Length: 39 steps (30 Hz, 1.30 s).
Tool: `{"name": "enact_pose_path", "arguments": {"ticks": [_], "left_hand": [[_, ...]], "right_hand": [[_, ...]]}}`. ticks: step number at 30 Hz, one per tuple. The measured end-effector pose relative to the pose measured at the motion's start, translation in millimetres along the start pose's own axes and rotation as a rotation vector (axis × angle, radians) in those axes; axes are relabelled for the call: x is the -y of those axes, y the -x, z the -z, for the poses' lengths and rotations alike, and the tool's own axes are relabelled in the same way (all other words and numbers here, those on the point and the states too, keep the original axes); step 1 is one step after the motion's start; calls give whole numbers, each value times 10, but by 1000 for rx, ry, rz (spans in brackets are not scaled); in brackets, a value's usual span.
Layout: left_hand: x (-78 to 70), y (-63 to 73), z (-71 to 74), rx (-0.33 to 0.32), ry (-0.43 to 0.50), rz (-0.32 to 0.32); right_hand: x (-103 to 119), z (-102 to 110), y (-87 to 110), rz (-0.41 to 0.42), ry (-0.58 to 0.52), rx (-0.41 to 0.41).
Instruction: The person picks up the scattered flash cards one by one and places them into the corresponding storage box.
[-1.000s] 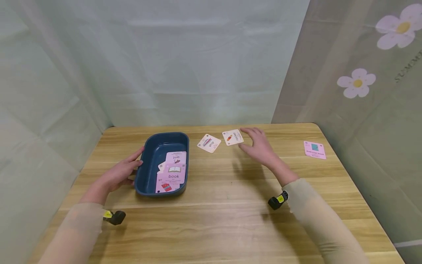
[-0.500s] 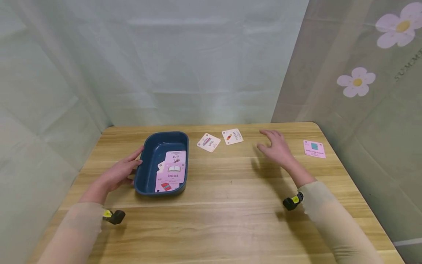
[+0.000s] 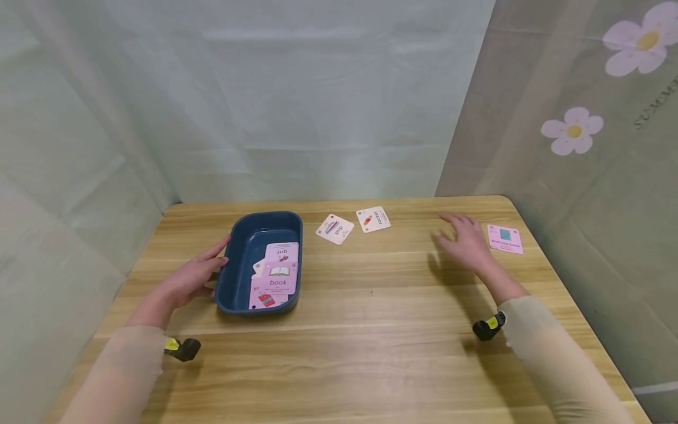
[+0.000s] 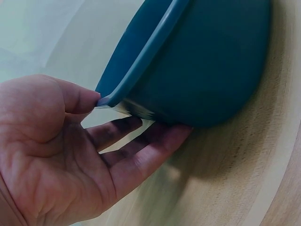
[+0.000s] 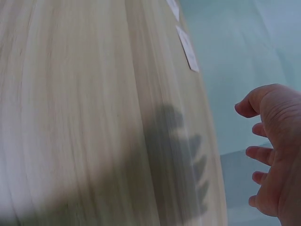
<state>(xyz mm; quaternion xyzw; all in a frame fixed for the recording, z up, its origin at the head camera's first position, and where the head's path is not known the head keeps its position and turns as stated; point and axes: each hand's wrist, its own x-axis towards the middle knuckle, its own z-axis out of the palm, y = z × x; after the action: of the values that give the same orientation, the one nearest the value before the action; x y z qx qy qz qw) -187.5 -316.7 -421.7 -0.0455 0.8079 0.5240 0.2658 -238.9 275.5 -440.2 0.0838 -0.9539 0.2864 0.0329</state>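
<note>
My left hand [image 3: 193,277] holds the left rim of a dark blue plastic tub [image 3: 245,250], thumb at the lip and fingers against the outer wall [image 4: 202,61]. Inside the tub lie several picture cards, among them a book card [image 3: 279,278] and an ant card [image 3: 282,252]. My right hand [image 3: 467,242] hovers over the table with its fingers loosely spread, holding nothing. Just right of it lies a pink exercise book card [image 3: 505,239]. In the right wrist view that hand [image 5: 282,155] casts a shadow on the wood.
A ship card [image 3: 335,229] and a rocket card [image 3: 373,219] lie face up near the back edge of the wooden table [image 3: 360,347]. Pale curtains [image 3: 318,106] hang behind and along both sides.
My right hand has moved rightward from beside the rocket card to near the exercise book card. The left hand, tub and cards have stayed in place.
</note>
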Motion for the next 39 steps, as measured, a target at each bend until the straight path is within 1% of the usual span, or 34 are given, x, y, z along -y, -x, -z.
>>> {"name": "enact_pose_path", "arguments": {"ticks": [11, 18, 27, 33, 39], "left_hand": [[18, -18, 4, 8, 3, -2], [14, -14, -2, 8, 1, -6], [-2, -6, -15, 0, -11, -7], [17, -6, -17, -1, -1, -22], [38, -17, -11, -1, 4, -30]], "right_hand": [[-177, 72, 98, -50, 77, -1], [-390, 146, 226, -104, 116, -2], [-617, 240, 362, -131, 178, -11], [-717, 273, 429, -153, 225, 16], [-787, 303, 500, -184, 235, 58]]}}
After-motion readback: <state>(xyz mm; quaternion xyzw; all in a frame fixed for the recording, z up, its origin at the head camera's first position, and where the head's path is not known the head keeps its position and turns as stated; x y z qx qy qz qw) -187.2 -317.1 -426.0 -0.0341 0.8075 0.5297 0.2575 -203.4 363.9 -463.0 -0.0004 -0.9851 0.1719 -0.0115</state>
